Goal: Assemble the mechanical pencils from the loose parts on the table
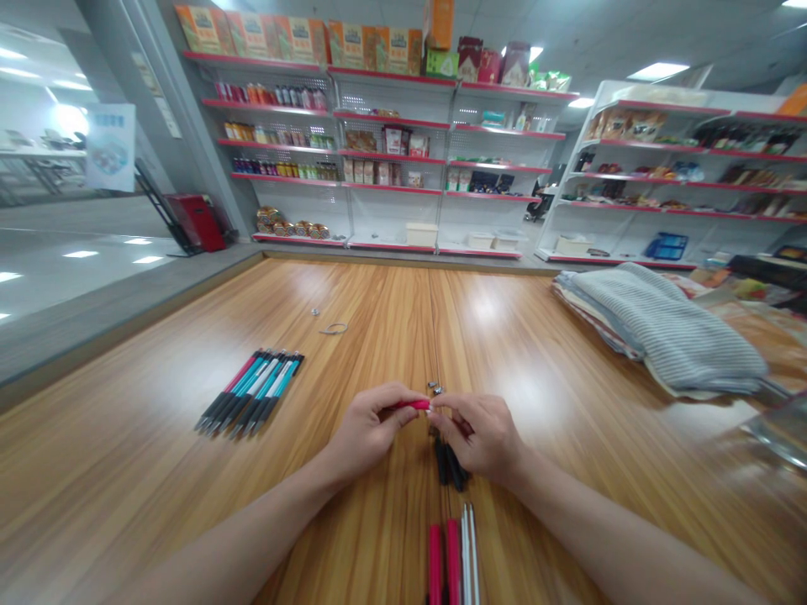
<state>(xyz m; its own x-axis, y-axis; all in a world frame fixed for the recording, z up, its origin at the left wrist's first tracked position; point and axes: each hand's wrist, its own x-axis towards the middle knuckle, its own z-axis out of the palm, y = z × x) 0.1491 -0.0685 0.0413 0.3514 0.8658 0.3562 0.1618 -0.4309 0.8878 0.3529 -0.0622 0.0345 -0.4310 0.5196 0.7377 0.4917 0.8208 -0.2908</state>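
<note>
My left hand [369, 427] pinches a red pen barrel [413, 405] over the wooden table [157, 454]. My right hand [482, 433] meets it at the barrel's right end, fingers closed on a small part I cannot make out. Black pen pieces [450, 464] lie just under my right hand. Two red barrels [443, 550] and thin white refills [468, 542] lie near the table's front edge. Tiny metal parts [435, 389] sit just beyond my fingers. A row of several assembled pens [252, 391], red, teal and white, lies to the left.
Folded striped cloths [668, 328] are piled at the right. A thin ring [334, 328] and a small bit [314, 312] lie farther back on the table. Store shelves [391, 168] with goods stand behind. A red box [198, 220] sits on the floor at left.
</note>
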